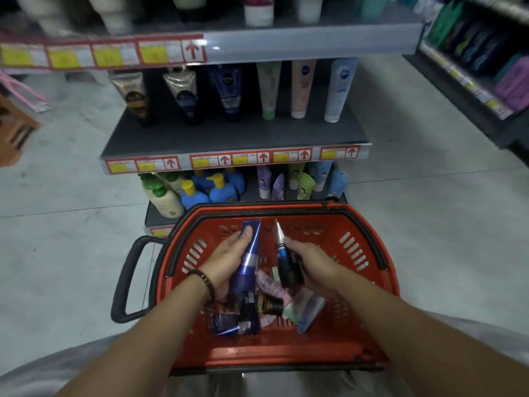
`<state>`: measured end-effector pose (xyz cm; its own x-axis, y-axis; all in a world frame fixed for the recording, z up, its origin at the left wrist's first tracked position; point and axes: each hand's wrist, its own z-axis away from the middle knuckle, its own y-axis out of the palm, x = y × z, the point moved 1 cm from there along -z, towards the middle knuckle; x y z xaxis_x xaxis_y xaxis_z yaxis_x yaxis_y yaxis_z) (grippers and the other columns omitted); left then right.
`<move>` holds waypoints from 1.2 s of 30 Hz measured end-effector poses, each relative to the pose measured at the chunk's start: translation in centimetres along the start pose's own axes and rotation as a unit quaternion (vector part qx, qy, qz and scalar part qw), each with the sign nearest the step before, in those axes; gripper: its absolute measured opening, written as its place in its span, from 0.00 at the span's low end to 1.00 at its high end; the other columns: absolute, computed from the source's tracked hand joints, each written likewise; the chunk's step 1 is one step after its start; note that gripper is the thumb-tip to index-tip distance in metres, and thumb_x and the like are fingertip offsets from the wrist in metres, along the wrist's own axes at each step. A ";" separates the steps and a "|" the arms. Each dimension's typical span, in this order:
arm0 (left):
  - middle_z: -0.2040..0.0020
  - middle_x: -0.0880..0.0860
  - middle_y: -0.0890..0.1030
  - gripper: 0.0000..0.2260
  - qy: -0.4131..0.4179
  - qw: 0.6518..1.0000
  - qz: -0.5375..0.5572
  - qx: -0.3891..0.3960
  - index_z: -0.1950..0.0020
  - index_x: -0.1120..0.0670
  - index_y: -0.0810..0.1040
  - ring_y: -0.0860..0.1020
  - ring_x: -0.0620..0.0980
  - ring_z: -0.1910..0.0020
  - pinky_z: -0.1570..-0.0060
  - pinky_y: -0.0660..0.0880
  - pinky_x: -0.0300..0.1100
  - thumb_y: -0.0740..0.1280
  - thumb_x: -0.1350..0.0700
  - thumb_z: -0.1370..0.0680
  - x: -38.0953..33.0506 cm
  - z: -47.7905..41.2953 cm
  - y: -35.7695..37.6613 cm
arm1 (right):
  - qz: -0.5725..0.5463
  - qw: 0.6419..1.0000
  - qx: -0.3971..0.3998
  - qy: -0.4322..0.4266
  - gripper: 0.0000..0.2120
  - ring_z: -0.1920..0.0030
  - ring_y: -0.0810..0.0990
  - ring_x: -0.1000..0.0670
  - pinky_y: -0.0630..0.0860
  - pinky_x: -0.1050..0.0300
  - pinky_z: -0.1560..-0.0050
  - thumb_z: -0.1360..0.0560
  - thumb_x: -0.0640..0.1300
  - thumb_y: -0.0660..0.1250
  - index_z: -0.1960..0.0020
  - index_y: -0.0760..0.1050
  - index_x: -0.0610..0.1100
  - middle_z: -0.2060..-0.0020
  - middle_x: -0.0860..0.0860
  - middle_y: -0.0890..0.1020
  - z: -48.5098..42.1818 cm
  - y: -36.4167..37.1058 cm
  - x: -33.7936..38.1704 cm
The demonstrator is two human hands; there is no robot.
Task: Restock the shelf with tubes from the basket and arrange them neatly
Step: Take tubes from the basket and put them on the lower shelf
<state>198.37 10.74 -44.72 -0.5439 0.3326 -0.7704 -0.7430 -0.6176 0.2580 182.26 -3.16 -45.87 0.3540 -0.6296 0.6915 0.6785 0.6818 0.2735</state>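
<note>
A red basket (355, 245) stands on the floor below me, with several tubes lying in its bottom (269, 308). Over the basket, my left hand (226, 259) grips a long dark blue tube (247, 262), thumb across its upper part. My right hand (312, 265) holds a dark tube with a black cap and silver tip (284, 259). Ahead, the grey middle shelf (229, 136) carries a row of upright tubes (269, 90), caps down, toward the back.
The bottom shelf holds pump bottles (183, 190) and small tubes (289, 181). A top shelf edge with price labels (114, 53) runs overhead. Another shelving unit (481, 70) stands at the right. An orange box (14, 127) sits at the left on the grey floor.
</note>
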 end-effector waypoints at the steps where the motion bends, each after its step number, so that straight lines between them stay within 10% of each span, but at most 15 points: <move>1: 0.45 0.59 0.88 0.22 0.013 0.999 -0.030 -0.014 0.32 0.49 0.79 0.87 0.57 0.56 0.55 0.85 0.53 0.75 0.38 0.20 -0.8 0.7 0.0 | 0.006 1.000 0.015 -0.027 0.17 0.54 0.85 0.41 0.82 0.48 0.54 0.16 0.51 0.72 0.40 0.85 0.36 0.52 0.39 0.86 0.5 0.8 0.5; 9: 0.43 0.65 0.89 0.13 0.085 0.996 0.015 -0.013 0.34 0.61 0.84 0.88 0.57 0.55 0.49 0.82 0.51 0.73 0.56 0.17 -5.6 4.4 -1.0 | 0.030 0.982 -0.069 -0.173 0.13 0.50 0.90 0.39 0.87 0.32 0.42 0.20 0.34 0.77 0.37 0.81 0.33 0.47 0.36 0.90 3.4 6.7 4.4; 21: 0.40 0.68 0.87 0.18 0.128 0.990 0.051 0.019 0.33 0.59 0.85 0.87 0.62 0.54 0.54 0.85 0.52 0.70 0.47 0.15 -13.8 5.3 -1.7 | 0.027 0.956 -0.112 -0.270 0.11 0.61 0.88 0.52 0.84 0.54 0.62 0.16 0.44 0.75 0.38 0.77 0.42 0.53 0.47 0.87 3.5 13.5 10.7; 30: 0.37 0.54 0.88 0.33 0.222 0.974 -0.003 -0.049 0.34 0.41 0.84 0.86 0.61 0.36 0.31 0.79 0.68 0.72 0.21 0.30 -16.2 1.4 -2.5 | 0.139 0.962 -0.056 -0.230 0.11 0.59 0.85 0.51 0.79 0.56 0.64 0.20 0.44 0.79 0.43 0.80 0.44 0.55 0.45 0.89 1.1 15.4 14.7; 33: 0.34 0.52 0.87 0.13 0.255 0.964 -0.002 -0.078 0.34 0.40 0.84 0.85 0.58 0.33 0.29 0.78 0.67 0.64 0.40 0.14 -16.9 0.1 -3.9 | 0.153 0.946 -0.079 -0.274 0.10 0.68 0.82 0.55 0.76 0.59 0.68 0.18 0.40 0.76 0.43 0.75 0.43 0.58 0.45 0.85 -0.3 14.9 16.6; 36: 0.31 0.52 0.85 0.21 0.246 0.964 -0.013 -0.102 0.34 0.35 0.83 0.84 0.59 0.33 0.31 0.79 0.68 0.66 0.62 0.13 -16.4 -1.3 -5.8 | 0.163 0.928 -0.115 -0.315 0.10 0.65 0.86 0.55 0.79 0.58 0.66 0.16 0.36 0.74 0.40 0.74 0.40 0.54 0.46 0.87 -1.9 13.7 19.2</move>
<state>212.09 7.95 -34.32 -0.2375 0.0033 -0.9714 -0.6343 -0.7579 0.1525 199.59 -6.65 -30.08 0.1660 -0.0115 0.9861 0.7463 0.6551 -0.1179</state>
